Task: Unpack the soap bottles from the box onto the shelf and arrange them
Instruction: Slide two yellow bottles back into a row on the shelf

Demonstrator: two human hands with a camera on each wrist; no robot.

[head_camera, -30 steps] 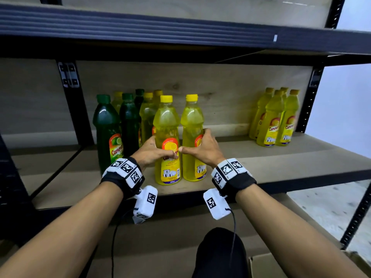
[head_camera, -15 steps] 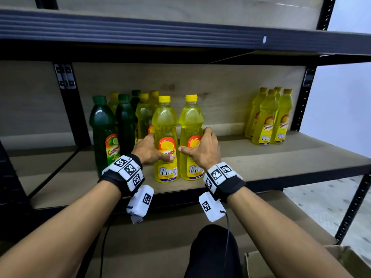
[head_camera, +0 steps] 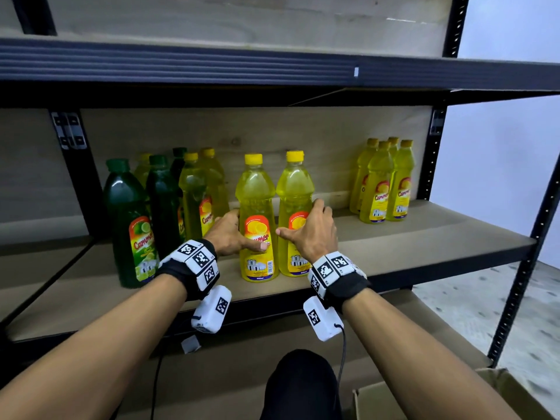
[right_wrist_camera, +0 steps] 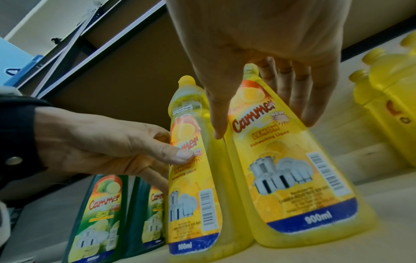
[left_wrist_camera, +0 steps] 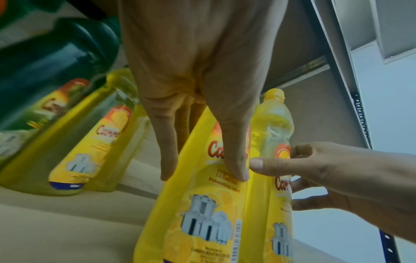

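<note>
Bottles side by side near the shelf (head_camera: pixel 424 237) front in the head view: left hand (head_camera: pixel 230 231) grips the left yellow bottle (head_camera: pixel 257 207), right hand (head_camera: pixel 312 231) the right yellow bottle (head_camera: pixel 295 189). Left wrist view, thumb across the label. Right wrist view, fingers wrap the right one, green bottles (right_wrist_camera: pixel 101 210) far left
</note>
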